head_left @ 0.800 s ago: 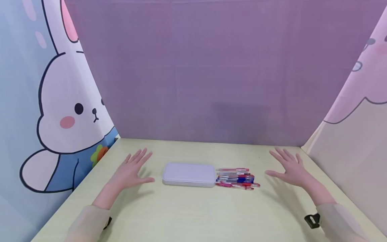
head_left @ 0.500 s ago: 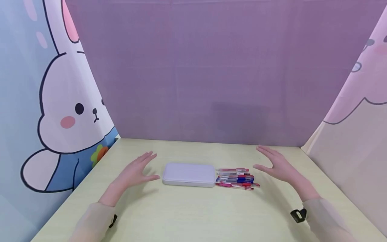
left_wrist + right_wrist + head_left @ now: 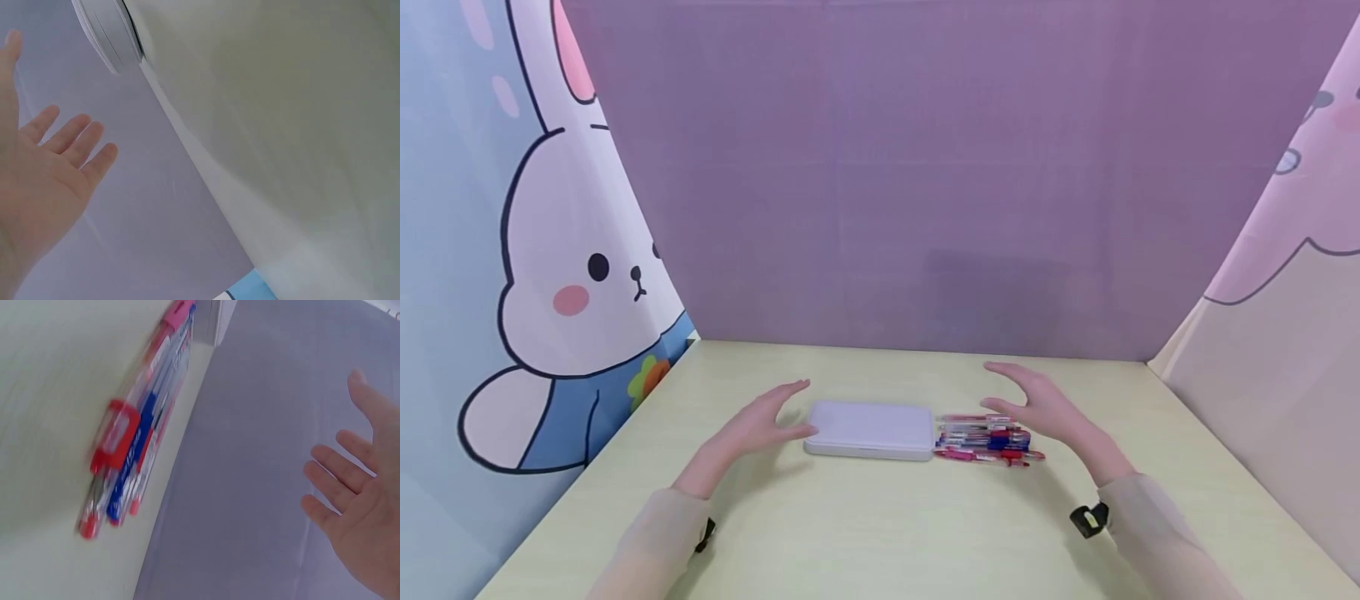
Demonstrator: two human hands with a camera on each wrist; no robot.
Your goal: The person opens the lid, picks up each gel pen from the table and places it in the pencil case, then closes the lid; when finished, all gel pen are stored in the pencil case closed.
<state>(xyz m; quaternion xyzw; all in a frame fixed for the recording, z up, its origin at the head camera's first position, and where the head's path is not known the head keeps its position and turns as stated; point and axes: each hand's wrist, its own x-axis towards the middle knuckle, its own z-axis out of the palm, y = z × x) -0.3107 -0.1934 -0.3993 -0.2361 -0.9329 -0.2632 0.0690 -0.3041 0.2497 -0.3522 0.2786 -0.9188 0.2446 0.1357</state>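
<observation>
A pale lilac, closed case (image 3: 871, 429) with rounded corners lies flat at the middle of the table. Against its right side is a row of several pens (image 3: 985, 442), clear-barrelled with red, pink and blue parts. My left hand (image 3: 760, 425) hovers at the case's left end, its thumb overlapping the case's edge in the head view; the fingers are extended and hold nothing. Over the far right part of the pens my right hand (image 3: 1037, 404) is raised, thumb and fingers spread apart. The right wrist view shows the pens (image 3: 134, 437) beside that empty palm (image 3: 369, 506).
The pale yellow table (image 3: 880, 525) ends at a purple cloth backdrop (image 3: 880, 183). A rabbit-print curtain (image 3: 587, 233) hangs on the left and a pink and cream one (image 3: 1292, 333) on the right. Black wrist mounts (image 3: 1090, 519) show at the cuffs.
Both hands have moved inward: the left one rightward to the case, the right one leftward over the pens. Case and pens have stayed in place.
</observation>
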